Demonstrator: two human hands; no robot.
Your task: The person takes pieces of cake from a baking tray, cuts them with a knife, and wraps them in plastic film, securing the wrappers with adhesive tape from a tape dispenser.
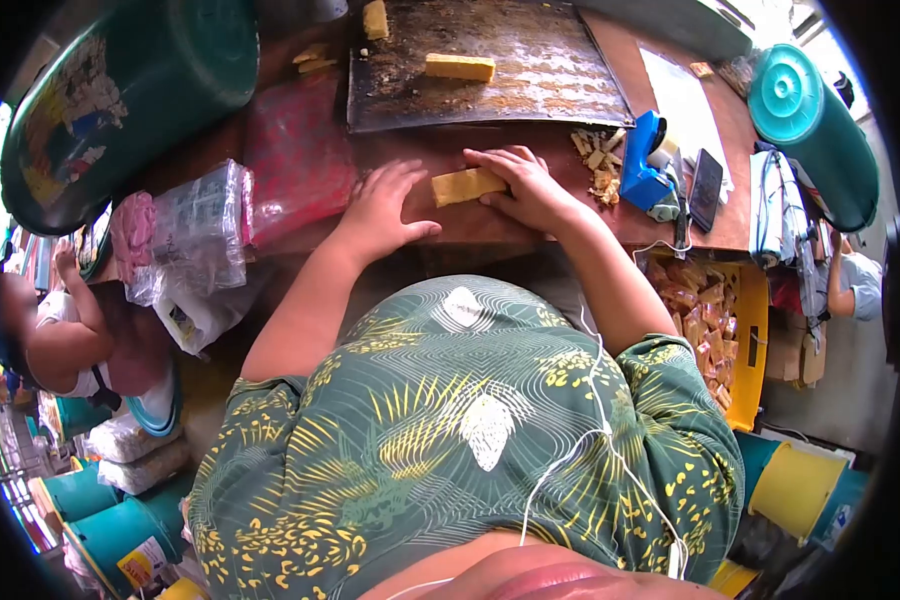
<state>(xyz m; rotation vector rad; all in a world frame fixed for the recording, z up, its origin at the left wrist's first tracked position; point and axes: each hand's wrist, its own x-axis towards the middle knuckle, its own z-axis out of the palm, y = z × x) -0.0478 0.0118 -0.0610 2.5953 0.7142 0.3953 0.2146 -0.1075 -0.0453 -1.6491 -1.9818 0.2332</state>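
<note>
On the brown table, a yellow rectangular block [467,186] lies between my two hands. My right hand [526,185] grips its right end, thumb below and fingers above. Just left of the block, my left hand [381,208] rests on the table with its fingers apart and nothing in it. Beyond them, a second yellow block [460,67] lies on a dark, crumb-covered metal tray [400,113], and a smaller piece [375,20] sits at the tray's upper left corner.
Broken pieces [602,170] and a blue tape dispenser [645,160] lie right, near a phone [706,190]. A yellow crate [750,345] holds wrapped packs. Plastic bags [198,225] lie left. Other people are at both sides.
</note>
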